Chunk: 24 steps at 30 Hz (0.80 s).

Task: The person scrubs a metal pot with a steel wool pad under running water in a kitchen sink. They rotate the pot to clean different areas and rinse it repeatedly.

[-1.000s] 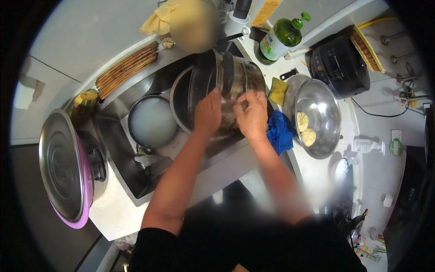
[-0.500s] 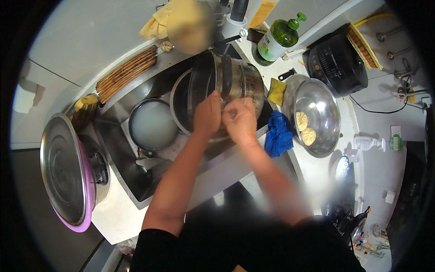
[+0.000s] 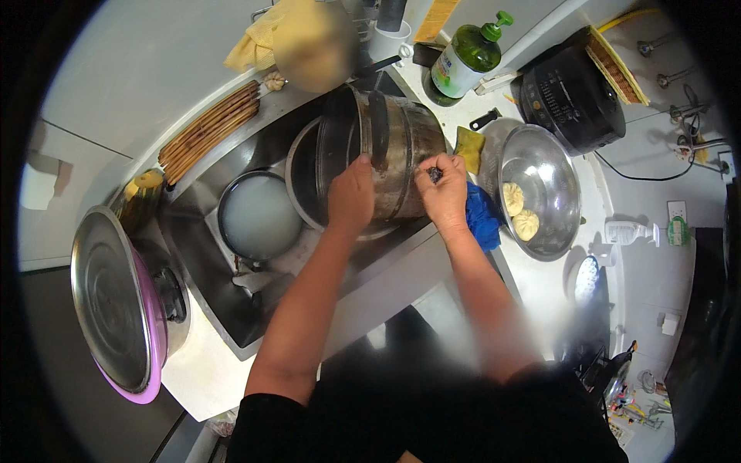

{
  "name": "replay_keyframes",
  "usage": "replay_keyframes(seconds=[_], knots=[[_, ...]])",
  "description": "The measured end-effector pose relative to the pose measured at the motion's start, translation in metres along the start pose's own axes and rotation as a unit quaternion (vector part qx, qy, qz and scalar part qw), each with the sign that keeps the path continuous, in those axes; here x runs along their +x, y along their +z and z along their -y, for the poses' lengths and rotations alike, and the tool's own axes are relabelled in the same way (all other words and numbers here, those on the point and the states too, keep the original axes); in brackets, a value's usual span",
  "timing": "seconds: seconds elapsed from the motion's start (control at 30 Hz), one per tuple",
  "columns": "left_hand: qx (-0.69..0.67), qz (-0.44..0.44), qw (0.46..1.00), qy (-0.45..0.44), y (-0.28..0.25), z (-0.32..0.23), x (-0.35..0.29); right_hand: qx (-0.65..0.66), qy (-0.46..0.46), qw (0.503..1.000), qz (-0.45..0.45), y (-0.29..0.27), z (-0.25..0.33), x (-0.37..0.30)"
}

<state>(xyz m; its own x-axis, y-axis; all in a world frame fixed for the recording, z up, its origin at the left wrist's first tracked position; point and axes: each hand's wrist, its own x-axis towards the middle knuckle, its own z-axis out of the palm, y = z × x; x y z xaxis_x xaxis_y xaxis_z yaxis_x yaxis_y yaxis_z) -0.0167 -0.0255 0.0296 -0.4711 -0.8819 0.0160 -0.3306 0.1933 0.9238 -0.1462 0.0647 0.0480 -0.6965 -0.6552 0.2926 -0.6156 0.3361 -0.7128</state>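
A large stained steel pot (image 3: 413, 127) lies tipped on its side over the sink (image 3: 185, 255), its mouth toward the left. My left hand (image 3: 352, 194) is closed on the pot's near rim. Pinched in my right hand (image 3: 445, 193) is a dark metal scouring pad (image 3: 434, 174), at the pot's outer wall near its base end. A round pan (image 3: 261, 214) of cloudy water stands in the sink, left of the pot. The pot's near underside is partly hidden by my hands.
Right of the sink lie a blue cloth (image 3: 482, 220), a yellow sponge (image 3: 468, 150) and a steel colander (image 3: 552, 185) with two buns (image 3: 525, 225). Behind are a green pump bottle (image 3: 468, 60) and a black cooker (image 3: 570, 102). A lidded pot (image 3: 112, 297) stands left.
My right hand has moved right along the pot's wall with the scouring pad, away from my left hand. My left hand stays on the rim.
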Motion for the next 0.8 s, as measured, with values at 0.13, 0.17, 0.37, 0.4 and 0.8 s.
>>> replay_keyframes(seconds=[0.13, 0.17, 0.37, 0.4, 0.8], knots=[[0.028, -0.015, 0.999, 0.026, -0.001, -0.002, 0.000, 0.056, -0.040, 0.997, 0.020, 0.002, -0.002, -0.018], [0.029, -0.013, 0.999, 0.030, 0.000, -0.003, -0.002, 0.049, -0.042, 0.998, 0.027, 0.002, 0.000, -0.026], [0.063, -0.014, 0.997, 0.050, 0.002, 0.009, 0.000, -0.004, -0.101, 0.995, 0.023, 0.010, 0.017, -0.004], [0.063, -0.016, 0.997, 0.049, 0.003, 0.008, 0.000, -0.015, -0.115, 0.993, 0.018, 0.010, 0.021, 0.006], [0.065, -0.011, 0.996, 0.051, 0.000, 0.003, 0.000, -0.033, -0.166, 0.981, 0.092, 0.006, 0.031, 0.022]])
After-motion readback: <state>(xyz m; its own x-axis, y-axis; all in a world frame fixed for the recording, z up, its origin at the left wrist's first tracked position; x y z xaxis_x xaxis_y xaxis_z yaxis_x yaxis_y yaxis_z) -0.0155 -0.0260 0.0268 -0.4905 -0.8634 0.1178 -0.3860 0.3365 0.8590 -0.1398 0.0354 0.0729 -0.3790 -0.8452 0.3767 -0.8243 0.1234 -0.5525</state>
